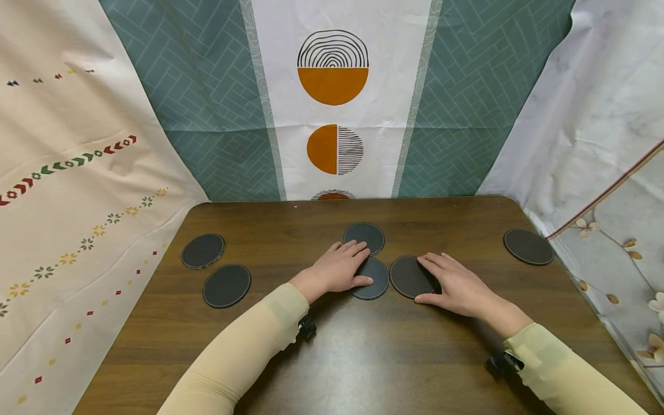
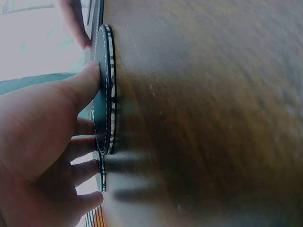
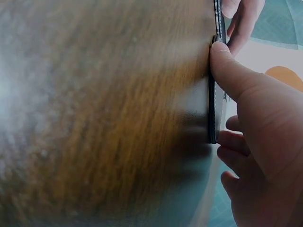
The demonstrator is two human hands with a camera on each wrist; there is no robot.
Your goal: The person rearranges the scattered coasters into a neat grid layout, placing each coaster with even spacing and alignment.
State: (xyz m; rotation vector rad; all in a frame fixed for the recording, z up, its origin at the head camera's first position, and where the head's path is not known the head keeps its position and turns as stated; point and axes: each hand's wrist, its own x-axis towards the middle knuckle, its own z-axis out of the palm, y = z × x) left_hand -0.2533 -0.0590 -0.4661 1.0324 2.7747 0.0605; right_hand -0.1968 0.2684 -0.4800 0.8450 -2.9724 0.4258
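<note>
My left hand point(image 1: 339, 268) lies over two dark round coasters at mid-table. Its thumb rests on the nearer coaster point(image 1: 377, 279). The other fingers are spread loosely toward the farther coaster point(image 1: 364, 235); whether they touch it I cannot tell. White stitching and a checked rim show on the nearer coaster point(image 2: 103, 94) in the left wrist view. Just to the right, my right hand point(image 1: 459, 285) touches another dark coaster point(image 1: 410, 276). Its thumb is at the near edge and its fingers extend toward the far edge. That coaster point(image 3: 214, 94) lies flat in the right wrist view.
Two more dark coasters lie at the left, one farther back point(image 1: 203, 251) and one nearer point(image 1: 226, 286). Another coaster point(image 1: 529, 246) sits by the right edge of the brown wooden table point(image 1: 342, 357). Patterned curtains point(image 1: 207, 104) hang behind the table and at both sides.
</note>
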